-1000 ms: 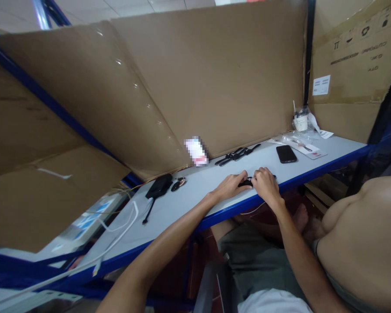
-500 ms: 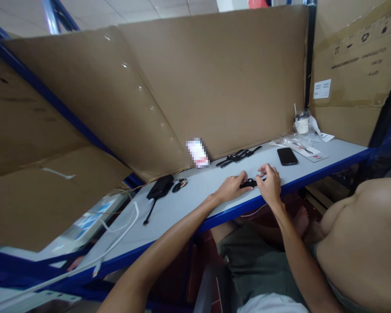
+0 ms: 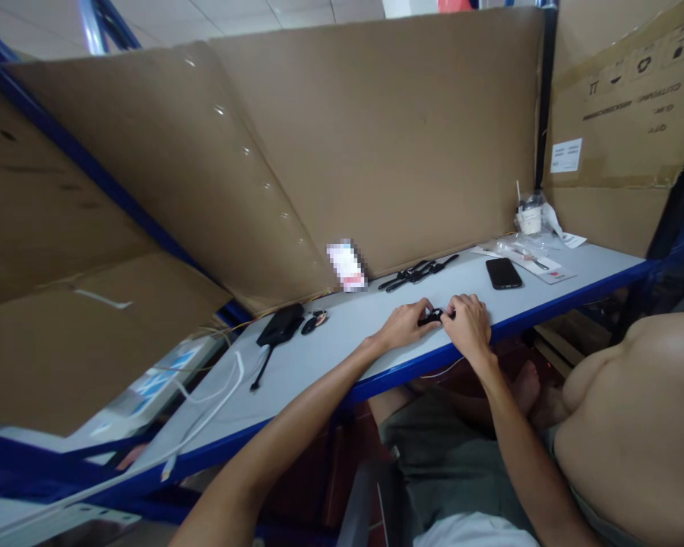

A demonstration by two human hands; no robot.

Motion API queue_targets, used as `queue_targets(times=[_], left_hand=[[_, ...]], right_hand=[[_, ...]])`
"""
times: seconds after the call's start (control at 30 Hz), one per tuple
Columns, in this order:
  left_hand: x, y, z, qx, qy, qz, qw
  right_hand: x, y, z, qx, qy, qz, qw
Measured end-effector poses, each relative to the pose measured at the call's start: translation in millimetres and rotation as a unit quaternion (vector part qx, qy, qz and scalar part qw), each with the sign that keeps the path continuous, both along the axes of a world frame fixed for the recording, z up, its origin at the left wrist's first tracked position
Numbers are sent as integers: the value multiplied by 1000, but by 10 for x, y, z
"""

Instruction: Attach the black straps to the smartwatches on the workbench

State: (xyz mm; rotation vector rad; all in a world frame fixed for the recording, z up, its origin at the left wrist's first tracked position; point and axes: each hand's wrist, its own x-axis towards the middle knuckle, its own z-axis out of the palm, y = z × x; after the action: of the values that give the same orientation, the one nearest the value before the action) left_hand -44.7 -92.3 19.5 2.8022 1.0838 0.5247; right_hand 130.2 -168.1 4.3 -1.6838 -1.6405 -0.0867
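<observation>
Between my two hands, close to the table's front edge, is a small black wristwatch point(image 3: 432, 316), partly hidden by my fingers. My left hand point(image 3: 403, 324) is closed on its left end, thumb and fingers pinching it. On the other side, my right hand point(image 3: 468, 324) has its fingers curled over the right end of the watch. Just behind them, several more black wristwatches point(image 3: 415, 275) lie in a row on the grey table point(image 3: 342, 346).
A black phone point(image 3: 503, 273) lies right of my hands, with plastic packaging and a cup point(image 3: 529, 220) behind it. Leftward are a round black item point(image 3: 313, 323), a black box with a cable point(image 3: 281, 325), and a power strip point(image 3: 159, 384). A lit, blurred screen point(image 3: 346, 266) leans on the cardboard wall point(image 3: 376, 144).
My right hand's raised fingers have come down and curled onto the watch's right end. My left hand stays nearly in place, and the camera view has shifted slightly.
</observation>
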Motion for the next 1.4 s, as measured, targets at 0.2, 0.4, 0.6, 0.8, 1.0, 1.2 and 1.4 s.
queue_targets(times=[0.2,0.4,0.6,0.8,1.0,1.2,1.4], left_hand=[[6,46,1,-48,-45,-5,998],[-3,37,7,-52,-50,-4,997],[-5,28,15,-46,-42,-8,998],[2,28,22,-53,-42,-6,998],[2,30,16,-45,-41,-7,998],[4,20,28,-47,-39,-6,998],[3,20,28,-48,-36,-4,998]], right_hand=[[-1,-22,46,-42,-32,6,999],[10,-34,65,-46,-45,20,998],[16,-26,54,-45,-47,22,998],[20,-24,52,-56,-51,26,997],[32,-37,23,-49,-82,37,995],[3,-33,22,-44,-60,25,997],[11,-46,35,-46,-54,33,997]])
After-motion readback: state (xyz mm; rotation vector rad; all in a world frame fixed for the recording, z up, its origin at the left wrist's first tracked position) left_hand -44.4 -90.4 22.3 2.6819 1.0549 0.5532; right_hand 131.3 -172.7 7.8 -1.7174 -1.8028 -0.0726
